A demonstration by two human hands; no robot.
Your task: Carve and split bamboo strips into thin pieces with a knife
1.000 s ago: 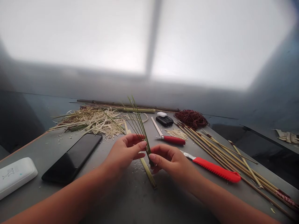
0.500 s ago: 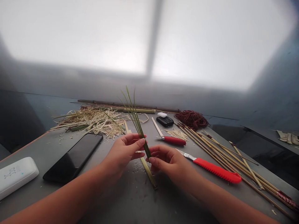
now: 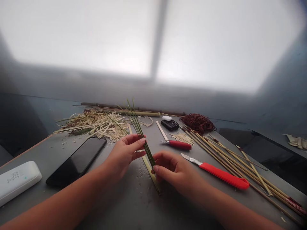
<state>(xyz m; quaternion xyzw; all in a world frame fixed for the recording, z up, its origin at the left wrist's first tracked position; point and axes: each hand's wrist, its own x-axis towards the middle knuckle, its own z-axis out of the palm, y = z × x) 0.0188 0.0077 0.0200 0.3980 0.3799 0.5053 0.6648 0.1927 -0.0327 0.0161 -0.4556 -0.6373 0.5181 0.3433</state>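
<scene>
A small bundle of thin green bamboo strips [image 3: 138, 128] slants up and away from me, its far tips fanned apart. My left hand [image 3: 126, 150] pinches the bundle about midway between thumb and fingers. Lower down, my right hand [image 3: 169, 167] grips the near end between thumb and curled fingers. Beneath the hands a flat pale bamboo slat [image 3: 150, 171] lies on the grey table [image 3: 127, 204], partly covered by them. To the right of my right hand rests a red-handled utility knife [image 3: 223, 174], blade pointing left; beyond it is a knife with a dark red handle [image 3: 179, 144].
On the left lie a black phone [image 3: 79, 159] and a white device [image 3: 20, 180]. Bamboo shavings [image 3: 96, 124] are heaped behind them. Several bamboo sticks [image 3: 230, 156] run along the right. Brown cord [image 3: 198, 123], a black object [image 3: 169, 124] and bamboo poles [image 3: 134, 110] sit at the back.
The bundle's tips have dropped lower and shifted slightly left. My left hand has moved a little left, and its near end sits slightly lower in my right hand. The view has shifted slightly.
</scene>
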